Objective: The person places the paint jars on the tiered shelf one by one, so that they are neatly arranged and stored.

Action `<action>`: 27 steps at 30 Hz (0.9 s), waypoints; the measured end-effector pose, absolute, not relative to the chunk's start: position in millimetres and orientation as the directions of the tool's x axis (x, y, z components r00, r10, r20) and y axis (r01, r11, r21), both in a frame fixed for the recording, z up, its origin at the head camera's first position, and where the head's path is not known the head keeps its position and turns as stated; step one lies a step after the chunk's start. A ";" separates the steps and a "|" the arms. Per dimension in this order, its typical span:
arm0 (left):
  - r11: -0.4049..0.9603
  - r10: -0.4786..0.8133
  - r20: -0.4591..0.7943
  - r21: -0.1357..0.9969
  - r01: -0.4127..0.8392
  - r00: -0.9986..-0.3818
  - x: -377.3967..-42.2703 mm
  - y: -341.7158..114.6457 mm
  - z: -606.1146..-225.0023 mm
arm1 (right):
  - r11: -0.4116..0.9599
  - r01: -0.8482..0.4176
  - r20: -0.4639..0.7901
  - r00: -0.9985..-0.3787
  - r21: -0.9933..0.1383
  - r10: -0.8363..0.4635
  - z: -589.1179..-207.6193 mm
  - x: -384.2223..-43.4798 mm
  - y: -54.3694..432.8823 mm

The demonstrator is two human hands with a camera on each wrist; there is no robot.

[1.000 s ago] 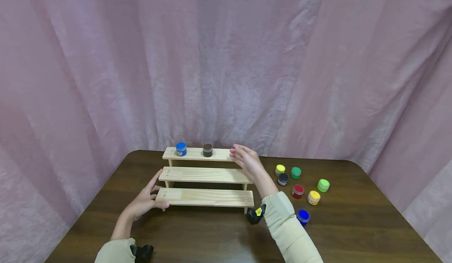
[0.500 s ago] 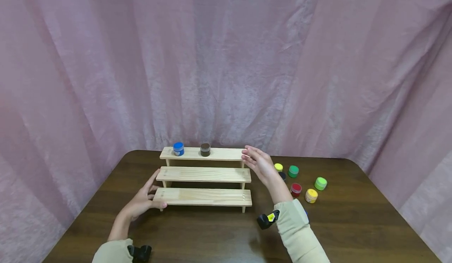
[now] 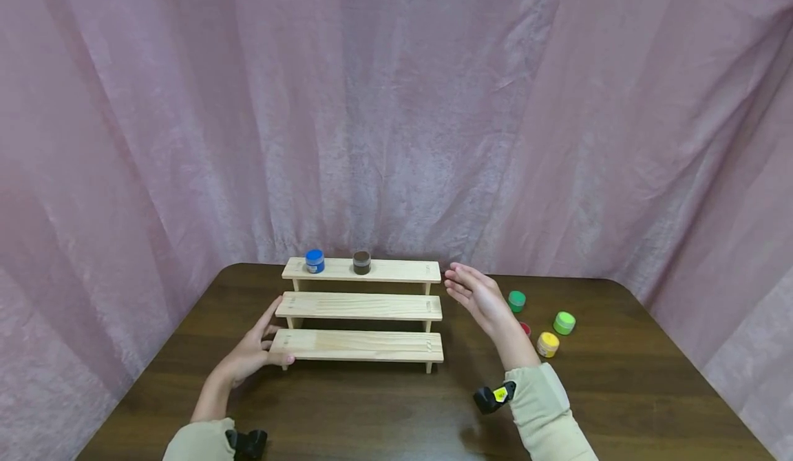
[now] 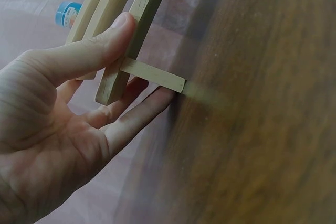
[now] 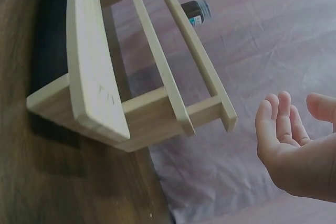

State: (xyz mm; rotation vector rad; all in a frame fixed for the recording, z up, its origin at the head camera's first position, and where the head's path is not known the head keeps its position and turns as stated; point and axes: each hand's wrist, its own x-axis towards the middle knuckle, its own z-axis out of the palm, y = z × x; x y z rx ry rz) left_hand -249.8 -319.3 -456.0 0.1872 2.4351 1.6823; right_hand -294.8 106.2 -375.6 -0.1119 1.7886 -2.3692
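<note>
A three-tier wooden shelf rack [image 3: 359,306] stands on the table. Its top tier bears a blue paint jar [image 3: 314,261] and, to the right of that, a dark brown paint jar [image 3: 362,263]. My left hand [image 3: 248,351] holds the rack's left end; in the left wrist view the thumb [image 4: 118,30] lies on the bottom board's front and the fingers reach behind the board and its leg. My right hand [image 3: 486,303] hovers just off the rack's right side, fingers loosely bent, with nothing in it, as the right wrist view also shows of the hand [image 5: 304,150].
On the table [image 3: 372,420], right of my right hand, stand a green jar [image 3: 517,301], a light green jar [image 3: 564,323], a yellow jar [image 3: 548,345] and a partly hidden red jar [image 3: 526,329]. A pink curtain [image 3: 396,117] hangs behind the table.
My right hand has moved right, away from the top tier's right end, and now covers several of the loose jars. The left hand keeps its hold; both jars on the rack stay put.
</note>
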 end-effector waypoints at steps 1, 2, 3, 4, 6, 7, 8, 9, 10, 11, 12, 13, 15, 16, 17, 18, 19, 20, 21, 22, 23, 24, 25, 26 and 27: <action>0.352 0.203 -0.072 0.936 0.005 -0.976 -249.8 -319.5 -455.9 | -0.264 0.090 -0.041 -0.982 -0.960 -0.186 -376.5 -294.0 108.5; 0.351 0.204 -0.070 0.936 0.006 -0.977 -250.0 -319.6 -455.8 | -0.265 0.088 -0.038 -0.982 -0.960 -0.188 -377.4 -293.1 110.5; 0.349 0.204 -0.068 0.937 0.008 -0.977 -250.0 -319.7 -455.8 | -0.264 0.087 -0.037 -0.982 -0.960 -0.187 -378.2 -292.2 112.4; 0.347 0.205 -0.067 0.938 0.008 -0.976 -249.9 -319.9 -455.9 | -0.266 0.087 -0.037 -0.981 -0.960 -0.188 -379.0 -291.4 114.5; 0.343 0.207 -0.065 0.939 0.011 -0.976 -249.8 -320.1 -456.3 | -0.267 0.088 -0.038 -0.982 -0.959 -0.187 -380.6 -289.7 118.8; 0.340 0.207 -0.064 0.940 0.011 -0.976 -249.8 -320.1 -456.6 | -0.267 0.087 -0.037 -0.982 -0.960 -0.185 -381.5 -288.9 121.2; 0.337 0.208 -0.062 0.942 0.012 -0.976 -249.8 -320.1 -456.9 | -0.265 0.088 -0.040 -0.983 -0.960 -0.181 -382.3 -288.1 123.6; 0.333 0.210 -0.062 0.943 0.012 -0.976 -249.8 -320.1 -457.0 | -0.259 0.089 -0.043 -0.983 -0.962 -0.180 -383.3 -287.4 126.4; 0.330 0.212 -0.062 0.944 0.012 -0.975 -249.8 -320.0 -457.2 | -0.257 0.089 -0.044 -0.983 -0.962 -0.177 -384.4 -286.5 129.1; 0.330 0.212 -0.062 0.944 0.012 -0.975 -249.8 -319.8 -457.3 | -0.253 0.089 -0.044 -0.984 -0.963 -0.175 -385.8 -285.6 131.7; 0.328 0.213 -0.062 0.945 0.011 -0.975 -249.8 -319.5 -457.4 | -0.252 0.088 -0.045 -0.984 -0.964 -0.172 -387.2 -284.4 134.0; 0.328 0.213 -0.063 0.944 0.010 -0.975 -249.8 -319.1 -457.5 | -0.252 0.089 -0.047 -0.984 -0.963 -0.170 -388.8 -283.5 136.6; 0.331 0.212 -0.065 0.943 0.009 -0.975 -249.7 -318.1 -457.5 | -0.251 0.091 -0.048 -0.984 -0.964 -0.172 -392.1 -281.2 141.4; 0.332 0.212 -0.065 0.943 0.009 -0.975 -249.8 -317.7 -457.5 | -0.256 0.092 -0.051 -0.985 -0.962 -0.165 -393.8 -280.1 143.5; 0.332 0.212 -0.065 0.943 0.009 -0.975 -249.9 -317.4 -457.6 | -0.259 0.097 -0.056 -0.985 -0.961 -0.161 -395.4 -279.3 146.0; 0.331 0.213 -0.064 0.944 0.011 -0.975 -250.0 -317.3 -457.6 | -0.261 0.098 -0.059 -0.987 -0.960 -0.152 -396.6 -278.3 148.4; 0.328 0.212 -0.062 0.945 0.011 -0.975 -250.2 -317.2 -457.6 | -0.260 0.100 -0.063 -0.987 -0.960 -0.149 -397.8 -277.6 151.0; 0.327 0.212 -0.061 0.945 0.012 -0.975 -250.4 -317.2 -457.5 | -0.256 0.101 -0.065 -0.987 -0.961 -0.144 -398.8 -276.6 153.7; 0.326 0.213 -0.061 0.945 0.013 -0.975 -250.6 -317.4 -457.5 | -0.250 0.104 -0.070 -0.987 -0.963 -0.142 -399.5 -275.7 156.4; 0.326 0.213 -0.061 0.945 0.012 -0.975 -250.7 -317.5 -457.4 | -0.251 0.110 -0.078 -0.988 -0.962 -0.134 -400.2 -274.7 158.7; 0.329 0.210 -0.062 0.944 0.011 -0.976 -250.6 -317.8 -457.3 | -0.246 0.114 -0.082 -0.987 -0.963 -0.139 -400.5 -273.5 161.2; 0.333 0.207 -0.063 0.943 0.009 -0.976 -250.5 -318.0 -457.2 | -0.242 0.115 -0.082 -0.986 -0.964 -0.143 -400.7 -272.3 163.5; 0.338 0.203 -0.066 0.941 0.006 -0.977 -250.2 -318.3 -457.0 | -0.238 0.117 -0.084 -0.986 -0.964 -0.145 -401.4 -271.3 165.7; 0.344 0.200 -0.069 0.939 0.004 -0.977 -249.9 -318.5 -456.8 | -0.236 0.123 -0.090 -0.985 -0.964 -0.147 -401.9 -270.1 168.0; 0.348 0.198 -0.071 0.937 0.002 -0.978 -249.5 -318.6 -456.6 | -0.235 0.127 -0.094 -0.985 -0.964 -0.148 -402.5 -268.8 170.2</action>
